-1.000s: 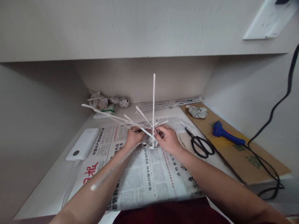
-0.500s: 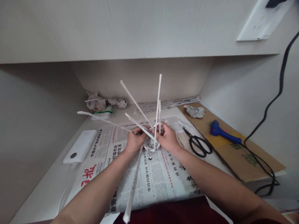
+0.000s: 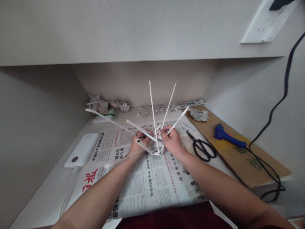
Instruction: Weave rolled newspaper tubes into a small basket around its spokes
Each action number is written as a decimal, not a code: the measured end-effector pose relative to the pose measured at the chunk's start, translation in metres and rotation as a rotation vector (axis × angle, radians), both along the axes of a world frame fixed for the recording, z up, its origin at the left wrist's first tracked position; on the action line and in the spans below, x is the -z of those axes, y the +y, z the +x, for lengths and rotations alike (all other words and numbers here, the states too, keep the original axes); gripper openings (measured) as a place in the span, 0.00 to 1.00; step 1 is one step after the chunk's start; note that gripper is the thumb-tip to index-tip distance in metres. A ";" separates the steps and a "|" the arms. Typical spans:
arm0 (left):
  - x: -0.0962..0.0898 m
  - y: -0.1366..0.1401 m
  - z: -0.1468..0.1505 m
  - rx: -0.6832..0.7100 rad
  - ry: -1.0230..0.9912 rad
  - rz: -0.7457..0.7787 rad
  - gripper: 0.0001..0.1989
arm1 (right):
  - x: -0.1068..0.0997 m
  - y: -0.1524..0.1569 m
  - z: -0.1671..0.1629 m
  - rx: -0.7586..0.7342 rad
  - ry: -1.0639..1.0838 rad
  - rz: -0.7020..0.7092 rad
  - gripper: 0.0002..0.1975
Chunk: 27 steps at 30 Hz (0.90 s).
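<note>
From where I stand, the small woven paper piece [image 3: 157, 147] is at the middle of it all, low over the newspaper [image 3: 164, 187], between the person's hands; whether it touches the sheet I can't tell. Take it as the centre of a clock, with 12 pointing away from the person. Pale paper rods [image 3: 153, 111] spread from around it: 1 stands tall near 12, 2 lean out between 1 and 2, and 2 more slant toward 10. Another sticks out short toward 9, and a blurred rod crosses the left forearm toward 8.

The left hand [image 3: 140, 143] sits at 9 to 10 o'clock, close against the piece. Its fingers are curled in on the rim with hardly any gap, though the tips are partly hidden behind rods. The right hand [image 3: 172, 139] is at 2 o'clock, thumb and forefinger pinched narrowly on the far edge, so the piece lies at its 8.

Farther out, black scissors [image 3: 195, 140] lie at 3 o'clock, with short rod pieces [image 3: 187, 128] just beyond their tips. The blue glue gun [image 3: 228, 138], also near 3, rests on the cardboard [image 3: 267, 167]; a crumpled wad [image 3: 199, 115] sits at 2. A bundle of rods [image 3: 166, 109] lies toward 12, and a white device [image 3: 82, 149] at 9.
</note>
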<state>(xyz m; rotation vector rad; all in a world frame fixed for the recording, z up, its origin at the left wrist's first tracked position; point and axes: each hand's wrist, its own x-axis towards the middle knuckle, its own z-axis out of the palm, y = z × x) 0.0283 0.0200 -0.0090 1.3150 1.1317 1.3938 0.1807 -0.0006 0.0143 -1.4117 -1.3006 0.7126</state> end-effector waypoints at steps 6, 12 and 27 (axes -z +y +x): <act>-0.011 -0.004 -0.002 -0.004 0.085 0.041 0.08 | 0.004 -0.001 -0.002 -0.090 0.064 -0.016 0.08; -0.005 0.002 -0.007 -0.042 0.077 0.059 0.08 | 0.005 -0.001 -0.005 -0.157 0.316 -0.141 0.18; -0.008 0.002 -0.009 0.076 0.089 0.125 0.09 | -0.004 -0.005 -0.011 -0.119 0.542 -0.243 0.15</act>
